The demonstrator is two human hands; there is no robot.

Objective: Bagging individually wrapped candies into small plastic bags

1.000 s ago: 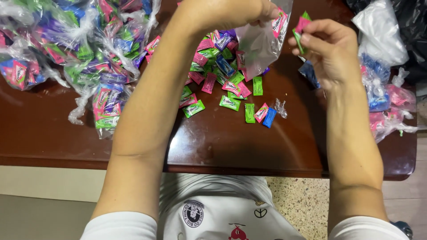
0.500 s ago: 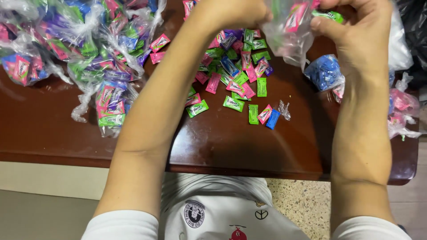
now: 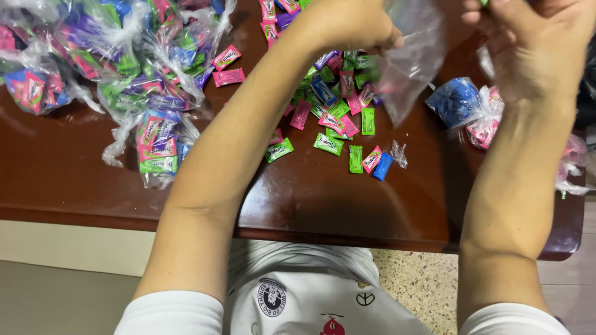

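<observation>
Cataloguing the head view, the one view on hand, your items as they stand:

Left hand (image 3: pixel 357 25): yours, raised over the bench, fingers closed on the upper edge of the clear plastic bag (image 3: pixel 410 59).
Right hand (image 3: pixel 534 37): yours, lifted near the top edge of the frame, fingers curled and pinching a small green piece that is mostly cut off; whether it touches the bag cannot be told.
Clear plastic bag: hanging from your left hand between your two hands, above the loose sweets; blurred, contents not readable.
Loose sweets (image 3: pixel 338 115): small flat wrapped pieces in pink, green, blue and purple, scattered on the bench below your left hand.
Outliers: a green piece (image 3: pixel 328 144), another green piece (image 3: pixel 279 149) and a blue piece (image 3: pixel 383 166) lie nearest you, apart from the main scatter.
Filled bags, left (image 3: pixel 124 68): a heap of tied clear bags packed with the same sweets, on the bench beyond your left forearm.
Filled bags, right (image 3: pixel 472 108): a few tied bags, one mostly blue, beside your right forearm.
Bench (image 3: pixel 74 180): dark red-brown polished wood, carrying all of the above.
</observation>
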